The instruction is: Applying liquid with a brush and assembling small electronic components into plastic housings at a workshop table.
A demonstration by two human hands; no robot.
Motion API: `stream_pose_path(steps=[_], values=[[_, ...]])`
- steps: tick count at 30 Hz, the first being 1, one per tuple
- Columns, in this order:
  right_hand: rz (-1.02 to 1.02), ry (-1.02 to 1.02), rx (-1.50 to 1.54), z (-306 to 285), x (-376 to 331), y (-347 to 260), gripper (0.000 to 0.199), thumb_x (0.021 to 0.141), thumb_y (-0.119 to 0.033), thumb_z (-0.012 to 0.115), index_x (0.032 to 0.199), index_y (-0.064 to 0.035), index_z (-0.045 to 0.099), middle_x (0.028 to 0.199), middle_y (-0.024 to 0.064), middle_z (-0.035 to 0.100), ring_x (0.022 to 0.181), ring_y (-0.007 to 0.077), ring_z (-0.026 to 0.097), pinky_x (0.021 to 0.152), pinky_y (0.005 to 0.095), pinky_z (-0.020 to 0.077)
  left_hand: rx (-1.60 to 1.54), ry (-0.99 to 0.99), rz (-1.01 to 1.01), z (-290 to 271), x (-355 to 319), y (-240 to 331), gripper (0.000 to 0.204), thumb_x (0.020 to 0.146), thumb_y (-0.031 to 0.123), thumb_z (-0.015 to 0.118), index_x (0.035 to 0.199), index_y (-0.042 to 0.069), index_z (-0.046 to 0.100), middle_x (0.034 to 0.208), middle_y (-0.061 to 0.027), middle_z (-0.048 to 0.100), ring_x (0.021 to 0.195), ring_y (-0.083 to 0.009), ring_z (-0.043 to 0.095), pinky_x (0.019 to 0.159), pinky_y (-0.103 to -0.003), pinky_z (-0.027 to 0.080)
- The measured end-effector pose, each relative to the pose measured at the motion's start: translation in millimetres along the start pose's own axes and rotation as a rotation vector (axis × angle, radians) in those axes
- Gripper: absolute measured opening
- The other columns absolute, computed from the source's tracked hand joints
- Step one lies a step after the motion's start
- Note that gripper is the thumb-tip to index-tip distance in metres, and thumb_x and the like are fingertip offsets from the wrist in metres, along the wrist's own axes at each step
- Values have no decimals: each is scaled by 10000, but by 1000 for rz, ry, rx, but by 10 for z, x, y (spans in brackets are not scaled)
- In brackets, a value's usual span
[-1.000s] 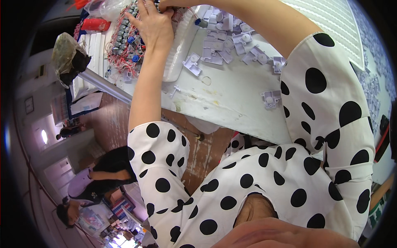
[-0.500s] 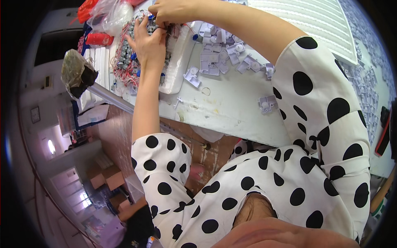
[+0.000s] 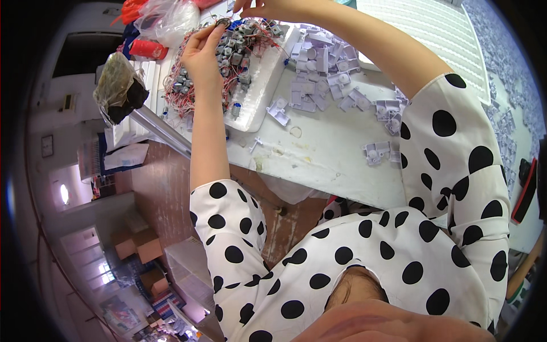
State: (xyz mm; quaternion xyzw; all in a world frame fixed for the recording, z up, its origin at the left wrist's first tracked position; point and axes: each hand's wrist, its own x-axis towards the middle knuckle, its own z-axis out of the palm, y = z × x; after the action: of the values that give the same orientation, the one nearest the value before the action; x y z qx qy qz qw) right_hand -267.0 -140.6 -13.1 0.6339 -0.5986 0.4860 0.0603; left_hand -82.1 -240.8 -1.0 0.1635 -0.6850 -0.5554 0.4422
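Observation:
My left hand is over a pile of small grey motors with red and white wires. Its thumb and forefinger pinch a small dark part at the pile's far side. Close by, at the upper edge of the picture, my right hand has its fingertips drawn together just above that part. Whatever lies between them is too small to make out. The motors lie on a white ribbed foam tray, and a few have blue ends.
Pale lilac plastic housings lie right of the tray on the white table. A larger ribbed white foam sheet is farther right. Plastic bags and a red roll sit far left, near a metal bar with a wrapped end.
My hands have shifted from working down in the motors to holding a small dark part at the pile's far side. The view has moved slightly, and more motors show.

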Motion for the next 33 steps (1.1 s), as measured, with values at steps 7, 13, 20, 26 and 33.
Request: stream_pose_path(steps=[7,13,20,26,33], values=[[133,-201,-6,37,-160,-201,274,769,-134,653,1017,-45,728,910,203,709,901,339,683,815,423,532,121,-129,12,112,-168,127,179,855,-9,725,1026,-47,688,981,-88,718,913,-124,668,844,-226,504],[-68,-80,-233,184,-347,-200,220,768,-274,761,952,-158,730,1033,42,630,1023,242,600,843,401,484,149,-96,-20,-140,-460,196,220,886,-23,684,1105,-40,689,1076,-112,704,1009,-141,649,909,-247,495],[-298,-97,-398,261,-345,-242,160,727,-231,782,878,-209,736,930,-21,596,989,189,564,875,348,457,308,-186,104,-161,-781,50,223,887,-26,691,1109,-11,711,1086,-74,712,1232,-197,558,1014,-291,424],[-253,37,-360,297,-332,-231,153,722,-218,774,864,-207,718,950,-32,612,1006,187,564,894,349,449,82,90,62,-75,-697,73,204,894,-29,683,1096,-43,696,1053,-95,705,929,-109,652,840,-225,508],[-243,-93,-348,234,-288,-185,257,702,-198,787,943,-195,699,1010,-1,615,1036,219,565,916,370,457,77,20,73,-3,-596,89,196,884,-17,692,1079,-22,707,1034,-74,717,917,-109,660,902,-276,504]])
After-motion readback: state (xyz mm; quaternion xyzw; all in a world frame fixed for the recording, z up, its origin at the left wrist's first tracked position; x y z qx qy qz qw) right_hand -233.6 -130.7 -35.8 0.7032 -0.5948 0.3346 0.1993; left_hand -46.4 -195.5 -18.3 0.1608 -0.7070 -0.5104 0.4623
